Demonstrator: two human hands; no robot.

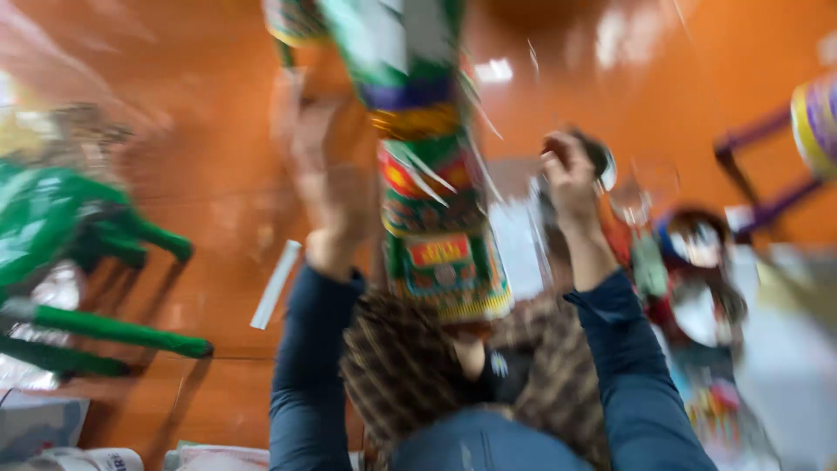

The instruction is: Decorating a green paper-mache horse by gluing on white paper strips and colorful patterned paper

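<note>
Here the blur was heavy, so much stayed uncertain. At nine o'clock lay a green plastic stool (78, 262) on its side on the orange floor (200, 131), with a white strip (275, 283) nearer the middle. The left hand (327, 183) was raised beside the tall decorated column (432, 174), close to its left edge; whether its fingers were spread or gripping could not be told. The column ran from twelve o'clock down to the centre, banded in green, red, purple and gold, ending above the person's checked lap. It looked light, like printed paper or foil over a thin frame, stiff enough to hold shape yet easily crushed or torn; the firm banded joints seemed the safer places to hold. The right hand (571, 174) at one o'clock had its fingers curled together, seemingly pinching something small and dark, not identifiable. At three o'clock a clutter of colourful pieces (697, 288) crowded that side, and a purple stool (776, 166) stood beyond.
</note>
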